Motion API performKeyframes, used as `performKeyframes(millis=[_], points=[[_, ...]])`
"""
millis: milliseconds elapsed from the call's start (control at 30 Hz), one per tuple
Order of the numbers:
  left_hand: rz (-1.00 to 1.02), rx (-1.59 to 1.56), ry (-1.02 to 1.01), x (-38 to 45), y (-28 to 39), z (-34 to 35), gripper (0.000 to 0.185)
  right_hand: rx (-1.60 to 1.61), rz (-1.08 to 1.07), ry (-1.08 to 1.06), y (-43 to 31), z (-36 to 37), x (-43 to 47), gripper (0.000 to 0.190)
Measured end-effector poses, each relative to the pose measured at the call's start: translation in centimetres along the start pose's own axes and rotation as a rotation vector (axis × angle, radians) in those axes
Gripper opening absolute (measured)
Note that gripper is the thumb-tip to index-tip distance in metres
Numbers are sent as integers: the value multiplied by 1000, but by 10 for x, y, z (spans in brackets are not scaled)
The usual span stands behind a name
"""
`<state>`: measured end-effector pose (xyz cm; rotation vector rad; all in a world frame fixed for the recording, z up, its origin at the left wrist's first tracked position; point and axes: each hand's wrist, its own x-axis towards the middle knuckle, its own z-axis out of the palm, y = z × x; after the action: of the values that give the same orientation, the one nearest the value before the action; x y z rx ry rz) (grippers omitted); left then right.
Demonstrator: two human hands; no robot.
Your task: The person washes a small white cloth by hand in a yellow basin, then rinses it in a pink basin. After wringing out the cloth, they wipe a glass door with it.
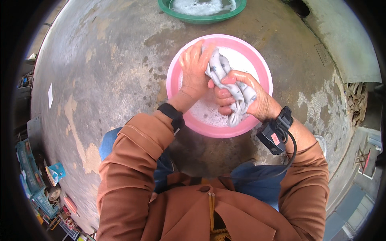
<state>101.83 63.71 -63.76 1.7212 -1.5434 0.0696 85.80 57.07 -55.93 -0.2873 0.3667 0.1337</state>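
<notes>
Over a round pink plastic basin (264,64) of sudsy water, my right hand (245,93) grips a wet, bunched white cloth (221,67) with a small bluish pattern. The cloth's lower end hangs beneath my right fingers. My left hand (196,64) is at the basin's upper left, with wet fingers extended and its edge beside the cloth's upper end. Whether part of the cloth is caught under the left palm cannot be told. White foam (205,116) covers much of the water.
Beyond the pink basin stands a green basin (202,19) with foamy water. The concrete floor (120,69) has damp patches. Teal plastic crates (30,165) and a blue bucket (57,173) stand at the far left. Stacked pieces of material (356,102) lie at the right.
</notes>
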Motion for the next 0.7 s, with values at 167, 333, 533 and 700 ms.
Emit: performKeyframes(millis=[167, 333, 533, 700], points=[[203, -198, -111, 17, -7, -8, 34, -313, 24, 133, -3, -9, -12, 31], [170, -33, -345, 12, 0, -11, 30, -1248, -68, 496, -12, -21, -11, 46], [-31, 41, -608, 6, 11, -8, 28, -1757, -244, 697, -3, -41, 1, 36], [-292, -117, -736, 0, 18, 0, 28, -2039, -320, 727, -1, -64, 4, 36]])
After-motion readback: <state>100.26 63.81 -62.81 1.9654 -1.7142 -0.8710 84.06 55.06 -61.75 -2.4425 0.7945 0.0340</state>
